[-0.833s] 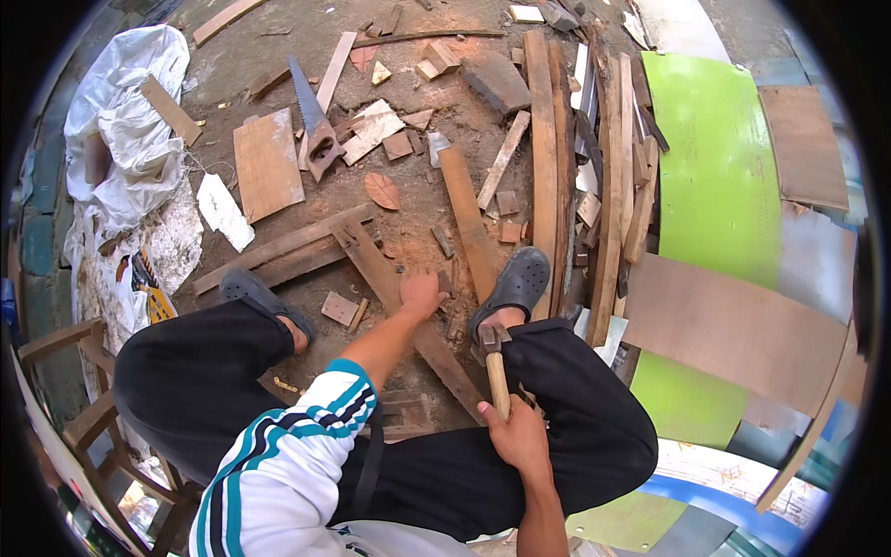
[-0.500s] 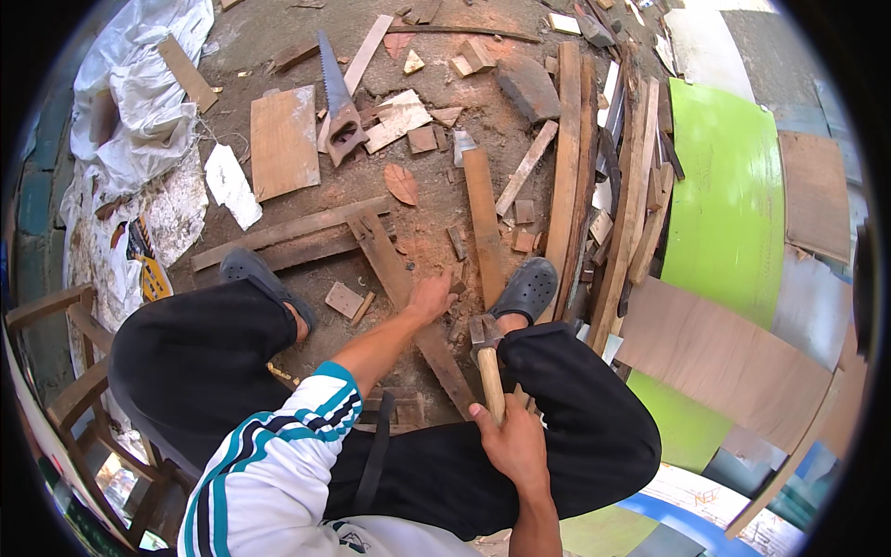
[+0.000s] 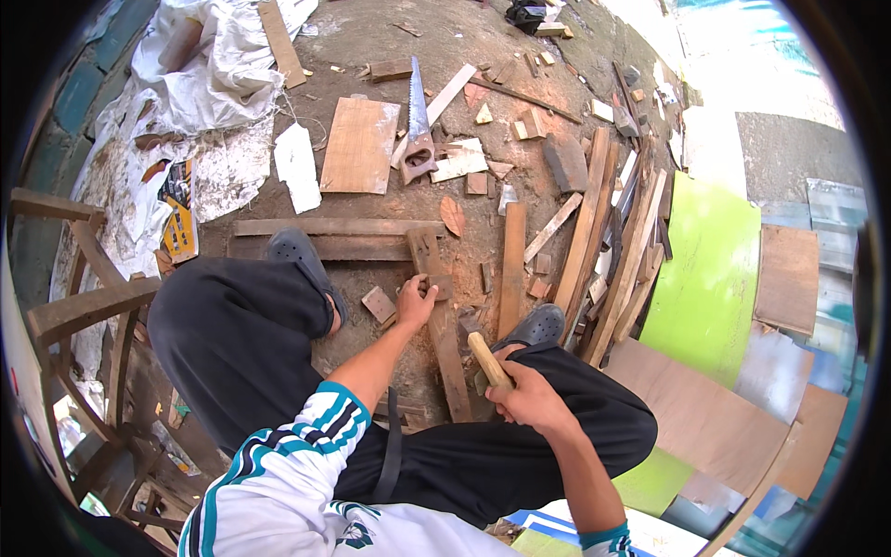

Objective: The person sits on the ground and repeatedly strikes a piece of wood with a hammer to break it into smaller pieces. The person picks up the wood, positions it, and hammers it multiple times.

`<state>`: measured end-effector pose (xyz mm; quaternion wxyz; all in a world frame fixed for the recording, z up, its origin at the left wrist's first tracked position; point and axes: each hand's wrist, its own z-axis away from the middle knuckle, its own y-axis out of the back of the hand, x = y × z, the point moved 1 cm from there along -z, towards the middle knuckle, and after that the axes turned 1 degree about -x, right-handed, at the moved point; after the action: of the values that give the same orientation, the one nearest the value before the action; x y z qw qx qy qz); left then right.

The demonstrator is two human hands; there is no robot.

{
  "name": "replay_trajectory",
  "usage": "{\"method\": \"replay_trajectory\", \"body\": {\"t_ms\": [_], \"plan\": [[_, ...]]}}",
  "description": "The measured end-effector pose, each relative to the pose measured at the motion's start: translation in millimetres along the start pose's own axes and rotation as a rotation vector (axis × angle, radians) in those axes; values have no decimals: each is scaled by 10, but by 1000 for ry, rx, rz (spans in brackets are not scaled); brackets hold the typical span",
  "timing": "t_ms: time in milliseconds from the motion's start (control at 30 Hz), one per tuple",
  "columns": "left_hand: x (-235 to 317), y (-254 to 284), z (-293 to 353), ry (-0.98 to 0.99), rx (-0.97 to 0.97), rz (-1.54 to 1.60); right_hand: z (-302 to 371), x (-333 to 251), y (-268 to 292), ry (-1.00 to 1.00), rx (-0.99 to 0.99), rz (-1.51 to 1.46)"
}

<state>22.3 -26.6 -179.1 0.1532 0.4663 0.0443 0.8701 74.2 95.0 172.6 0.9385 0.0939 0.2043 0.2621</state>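
Observation:
My left hand [image 3: 415, 302] is closed around a small brown wood block [image 3: 440, 287], which rests against the upper part of a long dark plank [image 3: 442, 348]. That plank slants between my feet, its far end meeting two dark wooden strips [image 3: 348, 237] that lie crosswise. In my right hand [image 3: 529, 399], above my right thigh, is a hammer, gripped by its pale wooden handle [image 3: 488, 360]. The hammer's head cannot be made out clearly now. A short upright-lying board [image 3: 511, 269] sits just beyond the right hand, beside my right shoe [image 3: 538, 327].
A handsaw [image 3: 419, 125] lies beyond the plank, next to a square board [image 3: 360, 146] and several offcuts. Long timbers [image 3: 585, 227] are stacked at right, beside a green panel [image 3: 701, 265]. At left stand a wooden frame [image 3: 93, 311] and white sheeting [image 3: 213, 79].
My left hand now has the small block up against the plank. The right hand has turned, tilting the hammer. The whole view has shifted, with things appearing lower and further right.

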Motion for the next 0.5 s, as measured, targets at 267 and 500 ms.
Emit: {"method": "replay_trajectory", "body": {"t_ms": [267,500], "plan": [[-121,230,-121,15,85,227,-928,-417,92,149,155,278],[-182,130,-353,184,59,396,-1834,-769,33,230,354,508]]}}
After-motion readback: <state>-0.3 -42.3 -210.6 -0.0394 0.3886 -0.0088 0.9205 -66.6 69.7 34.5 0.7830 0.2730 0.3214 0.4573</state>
